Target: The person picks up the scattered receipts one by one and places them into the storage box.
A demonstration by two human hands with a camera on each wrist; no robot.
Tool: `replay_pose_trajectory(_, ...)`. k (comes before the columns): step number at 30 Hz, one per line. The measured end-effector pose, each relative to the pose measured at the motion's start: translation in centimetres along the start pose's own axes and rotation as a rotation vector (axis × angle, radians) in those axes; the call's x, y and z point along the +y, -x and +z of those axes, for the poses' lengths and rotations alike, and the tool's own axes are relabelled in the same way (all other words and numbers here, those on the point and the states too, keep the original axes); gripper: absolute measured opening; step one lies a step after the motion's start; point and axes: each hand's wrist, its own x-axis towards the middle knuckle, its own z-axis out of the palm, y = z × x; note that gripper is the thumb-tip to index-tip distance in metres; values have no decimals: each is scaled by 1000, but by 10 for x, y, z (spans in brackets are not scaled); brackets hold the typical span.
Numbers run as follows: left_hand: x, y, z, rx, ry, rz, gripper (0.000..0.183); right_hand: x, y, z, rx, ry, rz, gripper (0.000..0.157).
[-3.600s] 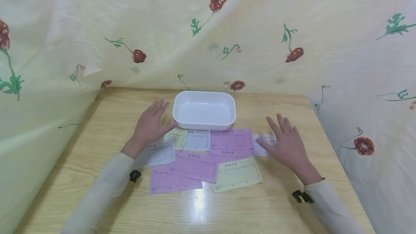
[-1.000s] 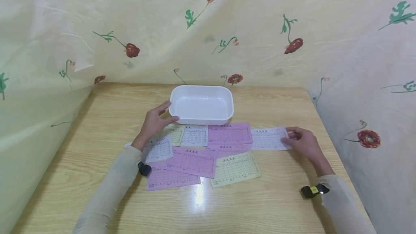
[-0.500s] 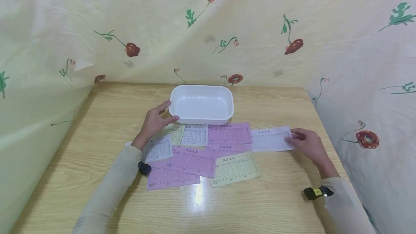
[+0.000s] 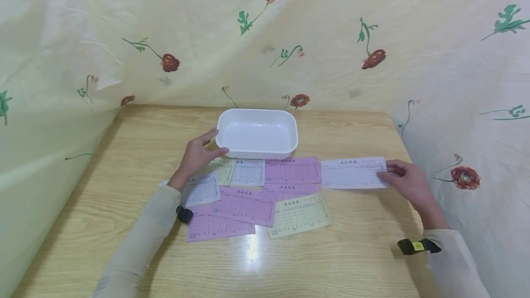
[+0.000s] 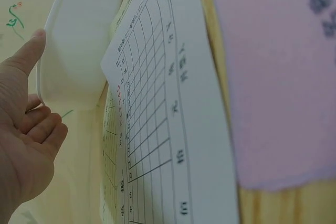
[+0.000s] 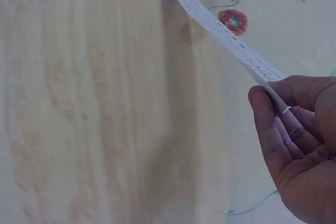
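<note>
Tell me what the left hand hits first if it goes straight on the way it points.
The white tray, at its left end. The left hand looks to be right at the rim; whether it is pressing there, I can't tell.

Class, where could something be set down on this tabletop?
Bare: behind the white form in the right hand, right of the white tray; between the left sleeve and the floral cloth; and in front of the nearer yellow form. Crowded: just before the tray, with overlapping pink forms.
</note>
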Motion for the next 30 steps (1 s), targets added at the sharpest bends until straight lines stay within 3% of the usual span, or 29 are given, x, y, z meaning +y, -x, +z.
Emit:
replay_pose_trajectory(10, 2, 2, -1, -8, 5, 6, 89, -10, -1, -30, 45, -52, 2, 47)
replay_pose_trajectory(19, 2, 0, -1, -14, 7, -19, 91, -26, -10, -48, 79, -35, 70, 55)
replay_pose_trajectory(24, 4, -3, -1, -19, 5, -21, 92, -41, -19, -53, 110, -18, 114, 59)
replay_pose_trajectory(30, 6, -3, -2, -17, 13, -39, 92, -63, -29, -51, 149, -100, 128, 52)
